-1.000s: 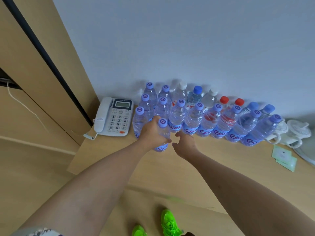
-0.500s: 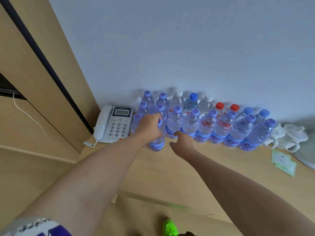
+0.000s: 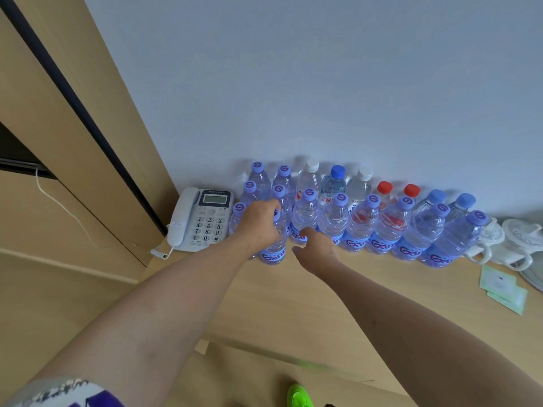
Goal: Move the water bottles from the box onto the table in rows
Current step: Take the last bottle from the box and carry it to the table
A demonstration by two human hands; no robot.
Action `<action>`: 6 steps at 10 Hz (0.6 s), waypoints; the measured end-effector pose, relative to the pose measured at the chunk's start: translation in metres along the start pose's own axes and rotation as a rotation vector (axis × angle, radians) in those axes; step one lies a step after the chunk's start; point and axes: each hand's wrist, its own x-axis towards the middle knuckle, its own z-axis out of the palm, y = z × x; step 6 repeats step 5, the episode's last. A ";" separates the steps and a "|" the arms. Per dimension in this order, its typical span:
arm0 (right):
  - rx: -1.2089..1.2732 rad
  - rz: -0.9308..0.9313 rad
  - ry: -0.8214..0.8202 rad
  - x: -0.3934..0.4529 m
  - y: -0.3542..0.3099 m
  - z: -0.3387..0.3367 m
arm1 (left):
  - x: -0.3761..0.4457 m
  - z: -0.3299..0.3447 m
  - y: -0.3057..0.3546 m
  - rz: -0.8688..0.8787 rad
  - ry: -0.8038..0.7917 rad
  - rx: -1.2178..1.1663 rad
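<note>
On the counter (image 3: 264, 304) our rows of bottles (image 3: 364, 227) stand against the back edge; our left hand (image 3: 260, 223) grips the front-left bottle (image 3: 274, 248) high near its shoulder, likely full, heavy, thin-walled and slick. Our right hand (image 3: 316, 249) hovers beside it, loosely curled, empty.

Left hand (image 3: 260, 223) grips a bottle (image 3: 274, 248); right hand (image 3: 316, 249) loosely curled.

I see a white desk telephone (image 3: 202, 220) at the table's left end, handset on its cradle, coiled cord (image 3: 160, 253) at the front edge. At the right end I note white lidded cups (image 3: 512, 242), a white plate edge (image 3: 533, 279), and pale green paper packets (image 3: 501, 287). One green shoe (image 3: 299, 396) shows below.
</note>
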 end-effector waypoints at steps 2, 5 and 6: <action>-0.025 -0.021 0.034 0.001 -0.009 -0.011 | -0.006 -0.004 0.005 0.064 0.049 -0.039; -0.058 -0.042 0.191 -0.013 -0.024 -0.055 | 0.005 -0.036 0.023 0.175 0.133 -0.025; -0.058 -0.042 0.191 -0.013 -0.024 -0.055 | 0.005 -0.036 0.023 0.175 0.133 -0.025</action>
